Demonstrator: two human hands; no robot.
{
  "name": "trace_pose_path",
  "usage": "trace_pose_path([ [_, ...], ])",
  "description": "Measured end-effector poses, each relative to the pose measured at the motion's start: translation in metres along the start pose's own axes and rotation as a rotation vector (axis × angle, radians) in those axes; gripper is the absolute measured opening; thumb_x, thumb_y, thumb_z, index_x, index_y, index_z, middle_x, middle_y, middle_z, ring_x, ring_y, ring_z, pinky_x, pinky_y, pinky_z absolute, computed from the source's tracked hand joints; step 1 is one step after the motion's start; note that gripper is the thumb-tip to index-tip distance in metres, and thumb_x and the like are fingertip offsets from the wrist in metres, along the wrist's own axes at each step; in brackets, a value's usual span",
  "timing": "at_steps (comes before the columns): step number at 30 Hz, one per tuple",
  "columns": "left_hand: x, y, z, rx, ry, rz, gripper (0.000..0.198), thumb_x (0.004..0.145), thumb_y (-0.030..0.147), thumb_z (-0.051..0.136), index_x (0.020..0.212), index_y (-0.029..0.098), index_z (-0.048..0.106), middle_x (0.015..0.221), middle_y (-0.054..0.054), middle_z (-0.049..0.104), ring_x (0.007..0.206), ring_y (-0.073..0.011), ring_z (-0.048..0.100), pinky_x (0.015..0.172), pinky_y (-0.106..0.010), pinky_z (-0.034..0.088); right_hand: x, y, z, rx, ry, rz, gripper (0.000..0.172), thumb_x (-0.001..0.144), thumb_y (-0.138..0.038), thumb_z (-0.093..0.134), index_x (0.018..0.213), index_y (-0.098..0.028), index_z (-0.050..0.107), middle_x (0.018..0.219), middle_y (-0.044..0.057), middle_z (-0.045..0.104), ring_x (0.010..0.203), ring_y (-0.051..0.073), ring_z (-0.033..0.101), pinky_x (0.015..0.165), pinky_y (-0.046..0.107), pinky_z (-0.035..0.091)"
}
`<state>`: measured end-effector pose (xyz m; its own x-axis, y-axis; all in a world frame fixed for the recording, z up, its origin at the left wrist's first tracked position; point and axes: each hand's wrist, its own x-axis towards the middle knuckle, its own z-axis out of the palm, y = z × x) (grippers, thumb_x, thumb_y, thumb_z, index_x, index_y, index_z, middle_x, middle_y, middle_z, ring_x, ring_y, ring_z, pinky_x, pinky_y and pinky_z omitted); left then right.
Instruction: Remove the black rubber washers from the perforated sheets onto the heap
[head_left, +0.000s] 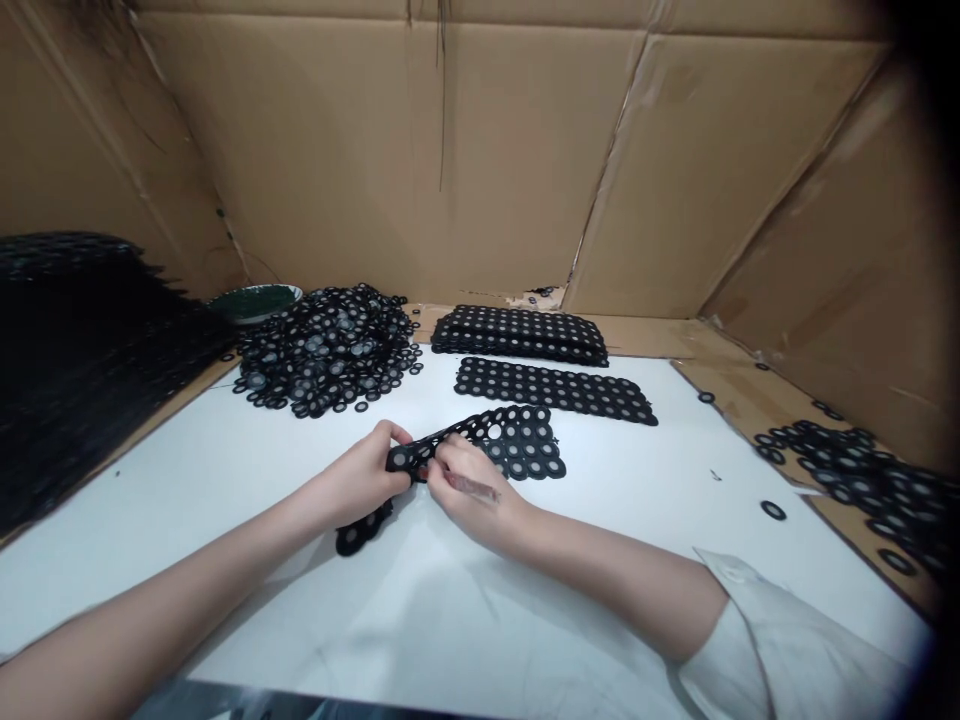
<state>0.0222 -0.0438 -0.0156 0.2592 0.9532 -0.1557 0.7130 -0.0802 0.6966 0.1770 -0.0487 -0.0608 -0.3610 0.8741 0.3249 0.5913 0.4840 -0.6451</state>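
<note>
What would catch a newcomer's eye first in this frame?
Probably the big heap of loose black rings with pale centres, on the white tabletop toward the far left. Next, the two bare hands in the middle: the left hand grips a bent black dotted sheet, and the right hand is against it. Behind them, a neat stack of similar sheets stands near the cardboard wall.
</note>
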Motion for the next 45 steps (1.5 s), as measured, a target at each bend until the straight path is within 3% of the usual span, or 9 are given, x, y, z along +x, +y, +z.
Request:
trace_pose_path([
  [7,0.010,0.004,-0.026,0.038,-0.181,0.042,0.029,0.064,0.035,0.053,0.089,0.021,0.055,0.071,0.002,0.059,0.066,-0.0161,0.052,0.056,-0.023,0.037,0.003,0.003,-0.020,0.309,-0.022,-0.005,0.026,0.081,-0.023,0.036,0.059,-0.017,0.047,0.069,0.000,0.050,0.065,0.010,0.051,0.059,0.024,0.041],
  [11,0.014,0.005,-0.037,-0.064,-0.317,-0.036,0.032,0.065,0.047,0.052,0.082,0.021,0.060,0.082,-0.001,0.064,0.077,-0.0203,0.056,0.063,-0.024,0.039,0.012,0.008,-0.033,0.388,0.136,0.004,0.029,0.082,-0.024,0.038,0.058,-0.017,0.052,0.099,0.003,0.054,0.095,0.014,0.050,0.083,0.029,0.039],
  [13,0.015,0.004,-0.039,-0.046,-0.343,-0.043,0.032,0.064,0.047,0.053,0.080,0.021,0.061,0.081,0.000,0.065,0.077,-0.0208,0.056,0.063,-0.025,0.040,0.017,0.012,-0.033,0.392,0.079,0.048,0.030,0.081,-0.025,0.039,0.056,-0.017,0.054,0.107,0.002,0.053,0.102,0.015,0.047,0.088,0.031,0.035],
  [16,0.018,0.001,-0.040,0.068,-0.277,0.043,0.030,0.059,0.042,0.058,0.081,0.021,0.060,0.083,0.000,0.064,0.080,-0.0208,0.055,0.067,-0.024,0.039,0.020,0.016,-0.029,0.424,-0.019,0.129,0.027,0.082,-0.027,0.036,0.071,-0.018,0.059,0.098,0.003,0.058,0.088,0.014,0.054,0.080,0.029,0.041],
  [19,0.023,-0.001,-0.038,0.128,-0.201,0.139,0.029,0.061,0.041,0.056,0.081,0.021,0.059,0.081,0.001,0.062,0.079,-0.0191,0.054,0.069,-0.025,0.037,0.020,0.015,-0.027,0.374,0.000,0.130,0.027,0.084,-0.027,0.032,0.085,-0.020,0.059,0.089,0.002,0.059,0.084,0.013,0.054,0.078,0.029,0.040],
  [25,0.027,-0.004,-0.023,0.090,-0.078,0.173,0.023,0.069,0.038,0.046,0.072,0.018,0.057,0.071,0.001,0.058,0.070,-0.0165,0.052,0.065,-0.025,0.036,0.017,0.011,-0.025,0.235,0.047,-0.001,0.029,0.082,-0.020,0.036,0.057,-0.017,0.051,0.095,0.002,0.054,0.095,0.013,0.047,0.088,0.029,0.032],
  [35,0.028,-0.002,-0.017,-0.148,-0.091,0.062,0.019,0.066,0.034,0.050,0.074,0.019,0.056,0.071,0.003,0.059,0.071,-0.0153,0.052,0.065,-0.023,0.038,0.016,0.014,-0.025,0.138,0.074,0.044,0.028,0.086,-0.024,0.030,0.077,-0.020,0.057,0.082,0.002,0.055,0.090,0.014,0.046,0.083,0.031,0.031],
  [41,0.021,-0.001,-0.006,-0.139,0.025,0.014,0.022,0.066,0.036,0.049,0.073,0.017,0.058,0.068,0.002,0.059,0.068,-0.0168,0.052,0.063,-0.025,0.037,0.015,0.009,-0.023,-0.066,0.019,-0.155,0.022,0.085,-0.022,0.032,0.070,-0.018,0.049,0.074,0.001,0.055,0.082,0.014,0.045,0.077,0.030,0.029],
  [45,0.014,0.002,-0.003,-0.105,0.015,0.033,0.024,0.069,0.038,0.045,0.074,0.018,0.057,0.066,0.001,0.058,0.068,-0.0182,0.052,0.063,-0.027,0.037,0.017,0.005,-0.023,-0.237,0.002,-0.183,0.023,0.085,-0.023,0.032,0.064,-0.018,0.043,0.063,0.001,0.051,0.074,0.015,0.042,0.070,0.030,0.029],
])
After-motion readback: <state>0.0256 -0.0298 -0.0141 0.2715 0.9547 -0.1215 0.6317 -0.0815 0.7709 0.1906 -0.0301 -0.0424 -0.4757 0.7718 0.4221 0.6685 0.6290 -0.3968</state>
